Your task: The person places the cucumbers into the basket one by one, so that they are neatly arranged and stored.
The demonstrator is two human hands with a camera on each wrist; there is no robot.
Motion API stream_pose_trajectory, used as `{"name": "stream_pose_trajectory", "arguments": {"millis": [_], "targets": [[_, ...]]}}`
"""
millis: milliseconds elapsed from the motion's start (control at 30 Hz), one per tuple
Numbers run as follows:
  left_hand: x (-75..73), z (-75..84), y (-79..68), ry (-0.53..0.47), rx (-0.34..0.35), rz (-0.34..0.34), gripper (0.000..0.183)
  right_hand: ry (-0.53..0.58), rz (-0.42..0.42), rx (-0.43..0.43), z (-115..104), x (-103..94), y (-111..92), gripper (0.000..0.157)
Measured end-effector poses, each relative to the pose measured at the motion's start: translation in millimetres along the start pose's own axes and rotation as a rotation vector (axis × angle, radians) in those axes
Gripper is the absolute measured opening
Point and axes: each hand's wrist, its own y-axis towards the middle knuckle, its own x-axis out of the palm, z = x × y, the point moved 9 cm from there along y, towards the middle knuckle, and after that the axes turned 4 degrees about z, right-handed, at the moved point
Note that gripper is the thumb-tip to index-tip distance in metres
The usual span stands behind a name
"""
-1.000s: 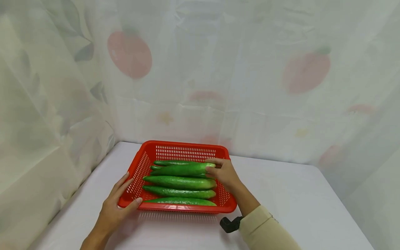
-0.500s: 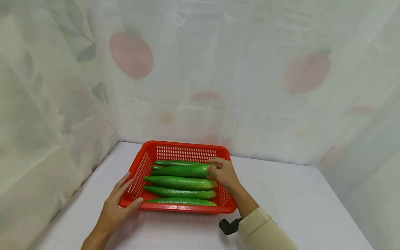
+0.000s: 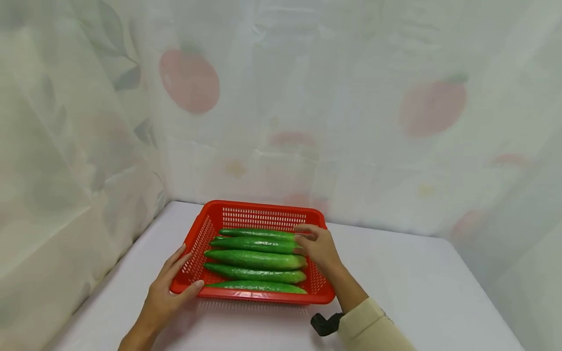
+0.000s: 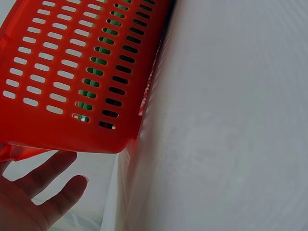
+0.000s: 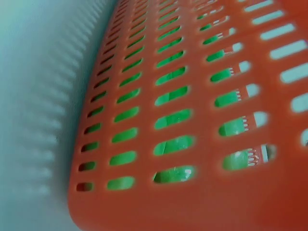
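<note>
Several long green cucumbers point(image 3: 256, 259) lie side by side in a red plastic basket point(image 3: 263, 294) in the head view. My left hand point(image 3: 162, 295) rests at the basket's front left corner, thumb on the front rim and straight fingers along the left rim. In the left wrist view two extended fingers point(image 4: 65, 196) show below the basket's slotted side point(image 4: 91, 137). Inside the basket's right side, my right hand point(image 3: 318, 246) is at the pale end of a rear cucumber point(image 3: 256, 244), its fingers loosely spread. The right wrist view shows only the slotted wall point(image 5: 154, 207), hiding that hand.
The basket stands on a white-covered table point(image 3: 395, 273). A pale fruit-printed curtain point(image 3: 351, 122) closes off the back and both sides. Near the right sleeve point(image 3: 373, 326) a black wrist-worn piece point(image 3: 325, 324) sticks out over the table.
The cucumber that my right hand held raised has come down among the others, and the fingers have loosened from it. My left hand stays at the basket corner.
</note>
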Motion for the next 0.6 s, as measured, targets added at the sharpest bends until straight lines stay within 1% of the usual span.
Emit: {"name": "stream_pose_trajectory", "arguments": {"millis": [133,267,367,500,600], "targets": [[3.6,1.5,-0.4,-0.008,0.001,0.004,0.067,0.038,0.024,0.011,-4,-7.9,-6,0.03],[5.5,1.5,-1.5,0.009,-0.014,-0.006,0.067,0.092,0.024,0.023,-11,-12.8,-16,0.03],[4.5,1.2,-1.6,0.018,-0.028,-0.026,0.067,0.099,0.023,0.005,-21,-17.9,-23,0.028],[0.8,1.5,-0.1,0.04,-0.047,-0.068,0.071,0.026,0.032,-0.065,-42,-30.5,-33,0.028],[-4.8,1.4,3.0,0.094,-0.074,-0.106,0.074,-0.094,0.041,-0.159,-63,-41.3,-41,0.03]]}}
